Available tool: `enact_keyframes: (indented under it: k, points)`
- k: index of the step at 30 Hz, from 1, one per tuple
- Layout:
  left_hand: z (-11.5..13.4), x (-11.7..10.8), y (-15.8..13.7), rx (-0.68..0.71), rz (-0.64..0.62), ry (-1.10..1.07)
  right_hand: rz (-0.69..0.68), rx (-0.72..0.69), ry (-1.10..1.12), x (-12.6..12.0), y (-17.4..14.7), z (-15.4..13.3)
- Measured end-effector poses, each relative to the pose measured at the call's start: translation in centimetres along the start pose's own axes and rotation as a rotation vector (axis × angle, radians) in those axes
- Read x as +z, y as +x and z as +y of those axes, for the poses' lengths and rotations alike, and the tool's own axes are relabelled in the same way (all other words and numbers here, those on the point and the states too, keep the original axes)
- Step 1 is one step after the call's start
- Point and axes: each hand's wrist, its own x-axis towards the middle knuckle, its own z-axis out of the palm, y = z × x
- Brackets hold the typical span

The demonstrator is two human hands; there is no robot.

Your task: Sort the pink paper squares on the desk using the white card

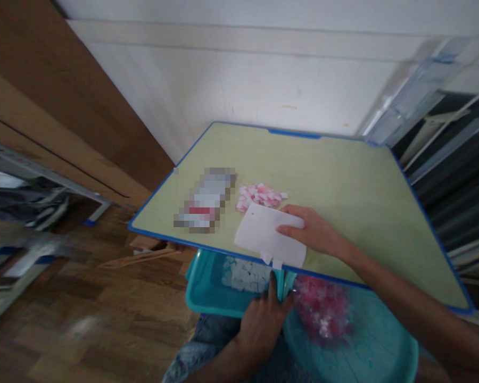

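Note:
My right hand (307,229) pinches the right side of a white card (269,234) with a small hole near its upper left corner. The card lies at the near edge of the folding table, and small white tabs (277,264) stick out below it. Just under that edge, my left hand (263,322) has its index finger pointing up beside a narrow teal piece (280,284). Fingers and thumb close around this piece, whose kind I cannot make out. Behind the card sits a pile of small pink and white pieces (259,196).
The pale yellow table (323,175) has a blue rim. A pixelated flat object (207,199) lies on its left. Below are a teal basin (199,295) with white pieces and a round teal basin (399,340) holding a clear bag of pink material (323,308). A white wall (263,80) stands behind.

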Motion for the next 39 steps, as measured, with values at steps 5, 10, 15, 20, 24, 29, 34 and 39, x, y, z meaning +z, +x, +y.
enact_keyframes:
  k: [5,10,15,20,24,29,34,39]
  points:
    - [-0.1,-0.3,0.1,0.005,0.000,-0.019,0.004,0.019,0.013,0.1,0.2,0.0]
    - [-0.1,-1.4,0.0,0.011,-0.034,-0.030,0.049,0.021,0.026,0.5,0.3,-0.1]
    - [0.2,-2.0,-0.3,0.026,-0.073,-0.078,0.095,0.040,0.021,1.1,0.3,-0.3]
    - [0.2,-1.5,-0.5,0.042,-0.051,-0.098,0.130,0.059,-0.016,2.1,0.9,-0.8]
    - [0.1,-1.2,-0.5,0.045,-0.039,-0.078,0.147,0.002,0.054,3.2,1.3,-2.2]
    - [0.2,-0.6,-0.6,0.031,-0.010,-0.059,0.103,-0.091,0.066,4.1,1.6,-3.7]
    - [0.1,-0.7,-0.6,0.043,-0.041,-0.067,0.164,-0.125,0.018,0.8,1.6,-3.2]
    - [0.0,-1.0,-0.6,0.041,-0.076,-0.096,0.499,0.066,-0.046,-5.8,0.9,1.3]
